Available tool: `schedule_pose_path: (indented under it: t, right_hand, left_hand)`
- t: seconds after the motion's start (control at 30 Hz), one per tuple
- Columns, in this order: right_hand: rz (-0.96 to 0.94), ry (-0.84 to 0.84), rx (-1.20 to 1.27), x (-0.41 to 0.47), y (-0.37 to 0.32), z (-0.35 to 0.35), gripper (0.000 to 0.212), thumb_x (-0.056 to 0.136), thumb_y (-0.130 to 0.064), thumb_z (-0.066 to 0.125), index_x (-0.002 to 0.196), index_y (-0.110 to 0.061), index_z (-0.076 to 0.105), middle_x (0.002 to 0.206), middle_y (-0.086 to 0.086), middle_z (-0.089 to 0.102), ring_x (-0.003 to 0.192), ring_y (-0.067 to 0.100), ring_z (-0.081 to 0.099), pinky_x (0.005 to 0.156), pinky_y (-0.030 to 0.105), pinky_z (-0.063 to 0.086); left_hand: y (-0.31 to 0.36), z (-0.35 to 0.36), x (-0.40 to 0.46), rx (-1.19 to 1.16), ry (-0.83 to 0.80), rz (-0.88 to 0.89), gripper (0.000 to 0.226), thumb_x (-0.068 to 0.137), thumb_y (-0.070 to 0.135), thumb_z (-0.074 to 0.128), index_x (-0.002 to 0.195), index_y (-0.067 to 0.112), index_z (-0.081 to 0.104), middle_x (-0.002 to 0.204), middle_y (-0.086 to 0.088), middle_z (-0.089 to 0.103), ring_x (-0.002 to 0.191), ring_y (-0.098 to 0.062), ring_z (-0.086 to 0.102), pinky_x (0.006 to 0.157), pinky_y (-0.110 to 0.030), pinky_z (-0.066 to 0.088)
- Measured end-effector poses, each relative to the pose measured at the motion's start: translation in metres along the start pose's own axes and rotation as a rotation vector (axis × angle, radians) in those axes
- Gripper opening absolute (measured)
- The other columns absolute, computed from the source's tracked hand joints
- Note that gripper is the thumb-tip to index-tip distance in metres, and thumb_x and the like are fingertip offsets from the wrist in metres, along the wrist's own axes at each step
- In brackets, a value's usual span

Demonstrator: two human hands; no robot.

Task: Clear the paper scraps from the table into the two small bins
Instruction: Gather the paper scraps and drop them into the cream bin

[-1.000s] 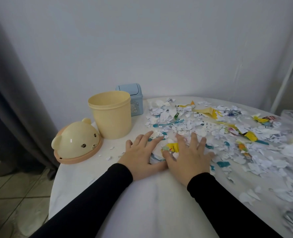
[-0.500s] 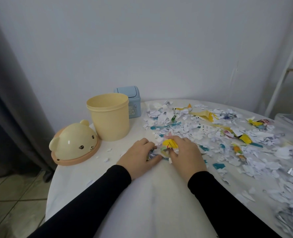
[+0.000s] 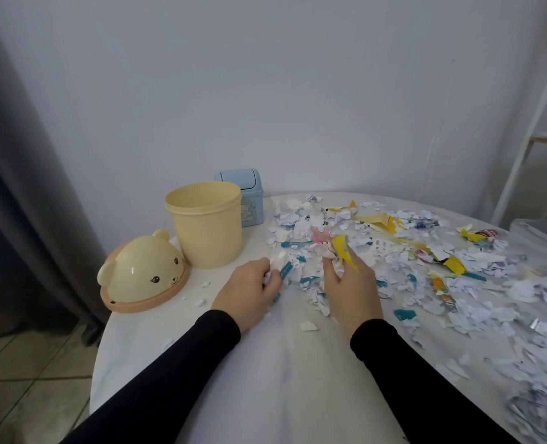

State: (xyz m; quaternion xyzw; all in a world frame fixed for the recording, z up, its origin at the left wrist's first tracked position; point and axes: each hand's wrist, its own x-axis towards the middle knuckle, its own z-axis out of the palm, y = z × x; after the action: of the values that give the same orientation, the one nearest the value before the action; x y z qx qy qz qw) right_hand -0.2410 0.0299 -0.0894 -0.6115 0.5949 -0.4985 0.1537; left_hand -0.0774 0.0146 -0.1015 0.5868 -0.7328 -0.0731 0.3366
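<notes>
Torn paper scraps [image 3: 458, 283], mostly white with yellow and teal bits, cover the right half of the round white table [image 3: 265, 386]. An open yellow bin [image 3: 206, 230] stands at the back left, with a small blue swing-lid bin [image 3: 249, 200] behind it. My left hand [image 3: 249, 291] grips a bunch of white and teal scraps just right of the yellow bin. My right hand [image 3: 350, 283] holds a fistful of white scraps and a yellow strip, lifted a little off the table.
The yellow bin's bear-shaped lid [image 3: 144, 272] lies on the table's left edge. A grey curtain [image 3: 25, 187] hangs at the left. At the far right stand a white shelf frame [image 3: 535, 123] and a clear box [image 3: 541, 233]. The white wall runs behind.
Both hands lay flat on the scraps, then curled around a heap. Now they have parted, each lifting its own handful, and the camera has tilted slightly.
</notes>
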Motion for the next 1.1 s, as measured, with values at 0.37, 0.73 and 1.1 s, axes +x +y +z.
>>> schedule_pose_path:
  t: [0.37,0.73,1.1]
  right_hand:
    - [0.103,-0.076,0.139,0.031,-0.041,-0.002,0.01,0.091,-0.018,0.047,0.089,-0.011,0.054,0.084,-0.004,0.05,0.075,0.016,0.043,0.067,0.026,0.037]
    - [-0.002,-0.172,0.004,0.063,-0.075,0.02,0.032,0.083,-0.015,0.051,0.057,-0.012,0.032,0.057,0.001,0.036,0.053,0.019,0.032,0.049,0.03,0.026]
    - [-0.137,-0.169,0.209,0.122,-0.151,0.063,0.026,0.075,-0.018,0.048,0.065,0.005,0.056,0.06,0.011,0.053,0.054,0.023,0.045,0.052,0.04,0.047]
  left_hand:
    - [0.007,-0.013,0.002,-0.617,0.209,-0.244,0.031,0.076,0.017,0.06,0.058,0.005,0.038,0.057,-0.006,0.044,0.055,-0.019,0.055,0.058,-0.033,0.049]
    - [0.015,-0.041,0.017,-0.822,0.421,-0.224,0.02,0.086,0.008,0.048,0.089,0.027,0.055,0.07,0.002,0.054,0.061,-0.016,0.048,0.049,-0.028,0.04]
    - [0.0,-0.118,0.089,-0.935,0.628,-0.117,0.017,0.089,0.012,0.053,0.075,0.017,0.063,0.068,0.008,0.055,0.059,-0.008,0.048,0.054,-0.021,0.042]
